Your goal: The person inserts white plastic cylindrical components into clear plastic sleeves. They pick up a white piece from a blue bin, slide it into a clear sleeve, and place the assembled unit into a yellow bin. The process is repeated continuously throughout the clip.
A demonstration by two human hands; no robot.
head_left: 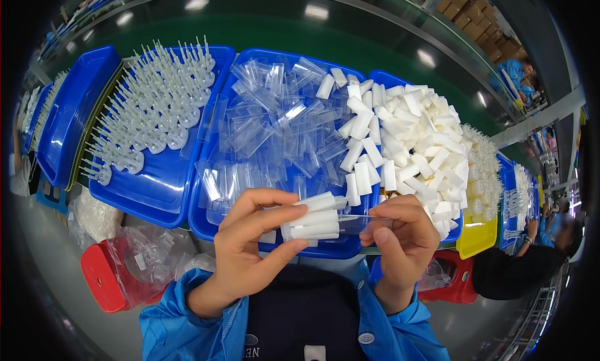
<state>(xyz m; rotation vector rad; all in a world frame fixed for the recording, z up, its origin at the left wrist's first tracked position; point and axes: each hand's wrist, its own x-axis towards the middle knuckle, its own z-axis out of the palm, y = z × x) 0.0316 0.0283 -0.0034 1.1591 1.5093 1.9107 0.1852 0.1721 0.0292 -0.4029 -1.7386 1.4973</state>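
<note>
Several white cylindrical pieces (pixel 315 225) lie bunched side by side in my left hand (pixel 253 239), its fingers and thumb closed round their left ends. My right hand (pixel 403 239) pinches a thin clear plastic sleeve (pixel 357 224), which reaches left to the right ends of the bunch. Whether the sleeve goes around one white piece or only touches it, I cannot tell. Below and beyond my hands, a blue tray (pixel 194 218) carries many loose clear sleeves (pixel 250 133). White blocks (pixel 419 148) are heaped at its right side and in the adjoining blue tray.
On the left, another blue tray (pixel 140 202) holds rows of stemmed white parts (pixel 156 105), beside stacked blue trays (pixel 78 117). A yellow tray (pixel 478 239) stands right. Behind runs a green belt (pixel 269 24). Red stools (pixel 103 276) sit below; a co-worker (pixel 525 267) is at far right.
</note>
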